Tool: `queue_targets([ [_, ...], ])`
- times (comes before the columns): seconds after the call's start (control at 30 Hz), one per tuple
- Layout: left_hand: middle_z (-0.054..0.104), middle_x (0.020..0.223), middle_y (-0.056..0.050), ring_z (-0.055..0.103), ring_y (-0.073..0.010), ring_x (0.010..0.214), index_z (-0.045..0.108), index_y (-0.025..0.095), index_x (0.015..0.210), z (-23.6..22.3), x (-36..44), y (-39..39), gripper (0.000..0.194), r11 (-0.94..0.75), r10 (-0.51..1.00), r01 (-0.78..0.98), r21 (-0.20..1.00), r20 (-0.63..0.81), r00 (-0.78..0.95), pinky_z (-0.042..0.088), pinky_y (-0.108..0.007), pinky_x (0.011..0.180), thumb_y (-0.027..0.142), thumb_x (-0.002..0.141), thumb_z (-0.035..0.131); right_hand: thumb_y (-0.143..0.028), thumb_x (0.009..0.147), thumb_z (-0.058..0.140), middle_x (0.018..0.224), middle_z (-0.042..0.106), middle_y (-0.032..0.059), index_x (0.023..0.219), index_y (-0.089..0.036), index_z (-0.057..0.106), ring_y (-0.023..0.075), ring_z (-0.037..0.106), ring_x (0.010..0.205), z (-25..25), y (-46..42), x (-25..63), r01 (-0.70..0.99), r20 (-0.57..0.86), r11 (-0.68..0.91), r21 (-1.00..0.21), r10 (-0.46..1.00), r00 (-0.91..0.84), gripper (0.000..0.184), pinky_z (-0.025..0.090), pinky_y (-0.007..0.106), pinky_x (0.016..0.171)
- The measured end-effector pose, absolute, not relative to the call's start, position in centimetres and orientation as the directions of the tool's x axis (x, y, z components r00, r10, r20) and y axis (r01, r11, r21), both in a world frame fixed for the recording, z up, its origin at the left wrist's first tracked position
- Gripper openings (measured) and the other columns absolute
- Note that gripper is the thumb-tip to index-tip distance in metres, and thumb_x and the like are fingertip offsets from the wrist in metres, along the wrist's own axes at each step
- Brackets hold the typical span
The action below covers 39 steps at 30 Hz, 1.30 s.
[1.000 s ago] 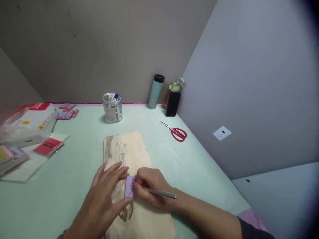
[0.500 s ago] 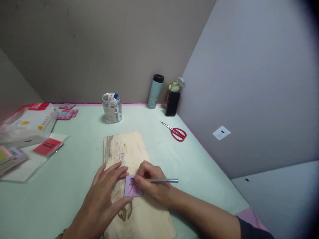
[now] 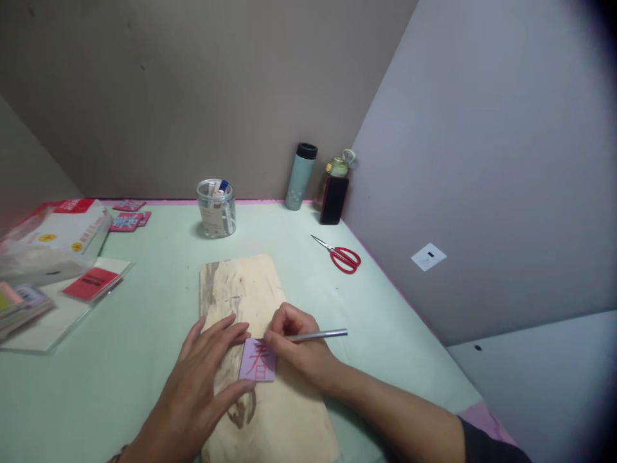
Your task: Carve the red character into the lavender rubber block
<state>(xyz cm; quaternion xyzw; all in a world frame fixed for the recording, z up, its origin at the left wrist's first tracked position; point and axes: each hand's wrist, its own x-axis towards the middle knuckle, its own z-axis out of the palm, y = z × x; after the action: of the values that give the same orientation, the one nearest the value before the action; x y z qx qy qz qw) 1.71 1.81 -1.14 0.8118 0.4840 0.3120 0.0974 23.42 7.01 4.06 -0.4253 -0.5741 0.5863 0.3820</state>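
A small lilac square [image 3: 258, 368] with a red character on it lies on a pale wooden board [image 3: 241, 289]. My left hand [image 3: 200, 379] lies flat on the board, fingers spread, its fingertips and thumb steadying the square's left edge. My right hand [image 3: 294, 344] is closed on a thin silver tool [image 3: 321, 334], its tip at the square's upper right corner. The tool's shaft points to the right.
Red scissors [image 3: 344, 257] lie at the right. A clear jar of pens [image 3: 216, 209], a teal flask [image 3: 301, 177] and a dark phone [image 3: 334, 200] stand at the back. Packets and a white box [image 3: 58, 235] sit at the left. A grey wall closes the right side.
My right hand has slid up and to the right, off the lilac square, so the whole red character now shows. The tool has swung flatter. My left hand has stayed put.
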Motion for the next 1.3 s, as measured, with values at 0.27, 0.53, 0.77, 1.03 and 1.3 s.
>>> queue_targets([
  [0.27, 0.062, 0.151, -0.007, 0.051, -0.0329, 0.147, 0.038, 0.032, 0.153, -0.9, 1.9, 1.6, 0.067, -0.497, 0.858, 0.745, 0.444, 0.378, 0.347, 0.033, -0.060, 0.125, 0.053, 0.096, 0.065, -0.037, 0.078, 0.081, 0.063, 0.051, -0.0054, 0.071, -0.020, 0.052, 0.0111, 0.042, 0.059, 4.1, 7.1, 23.4, -0.040, -0.083, -0.102, -0.994, 0.936, -0.341, 0.035, 0.033, 0.025, 0.057],
  [0.53, 0.061, 0.152, -0.009, 0.056, -0.0325, 0.143, 0.036, 0.030, 0.154, -0.6, 2.4, 1.7, 0.063, -0.518, 0.836, 0.756, 0.400, 0.424, 0.348, 0.042, -0.057, 0.120, 0.049, 0.099, 0.061, -0.033, 0.074, 0.089, 0.071, 0.066, -0.0014, 0.079, -0.018, 0.069, 0.0125, 0.058, 0.064, 3.7, 7.3, 23.6, -0.122, -0.084, -0.142, -0.982, 0.917, -0.389, 0.026, 0.046, 0.027, 0.064],
  [0.77, 0.063, 0.150, -0.008, 0.060, -0.0314, 0.139, 0.040, 0.031, 0.152, -0.2, 1.8, 1.9, 0.054, -0.522, 0.830, 0.752, 0.403, 0.441, 0.340, 0.048, -0.056, 0.116, 0.046, 0.102, 0.055, -0.044, 0.082, 0.084, 0.077, 0.065, 0.0004, 0.085, -0.018, 0.071, 0.0153, 0.061, 0.071, 3.8, 7.6, 24.0, -0.114, -0.037, -0.095, -0.989, 0.901, -0.433, 0.030, 0.049, 0.030, 0.071],
  [1.03, 0.062, 0.151, -0.008, 0.058, -0.0338, 0.140, 0.039, 0.032, 0.153, -0.4, 1.5, 1.7, 0.059, -0.474, 0.860, 0.766, 0.435, 0.414, 0.297, 0.050, -0.060, 0.114, 0.046, 0.099, 0.059, -0.049, 0.091, 0.073, 0.071, 0.052, -0.0035, 0.084, -0.019, 0.058, 0.0129, 0.047, 0.065, 4.0, 7.3, 24.1, -0.038, -0.016, -0.033, -0.999, 0.922, -0.386, 0.034, 0.037, 0.027, 0.063],
  [1.3, 0.062, 0.150, -0.007, 0.055, -0.0329, 0.143, 0.046, 0.033, 0.149, -1.1, 1.3, 1.9, 0.058, -0.498, 0.852, 0.743, 0.446, 0.413, 0.322, 0.043, -0.057, 0.120, 0.048, 0.096, 0.065, -0.039, 0.083, 0.076, 0.071, 0.051, -0.0039, 0.081, -0.020, 0.056, 0.0137, 0.047, 0.066, 4.4, 7.4, 24.0, -0.012, -0.081, -0.092, -0.996, 0.923, -0.377, 0.029, 0.035, 0.027, 0.064],
])
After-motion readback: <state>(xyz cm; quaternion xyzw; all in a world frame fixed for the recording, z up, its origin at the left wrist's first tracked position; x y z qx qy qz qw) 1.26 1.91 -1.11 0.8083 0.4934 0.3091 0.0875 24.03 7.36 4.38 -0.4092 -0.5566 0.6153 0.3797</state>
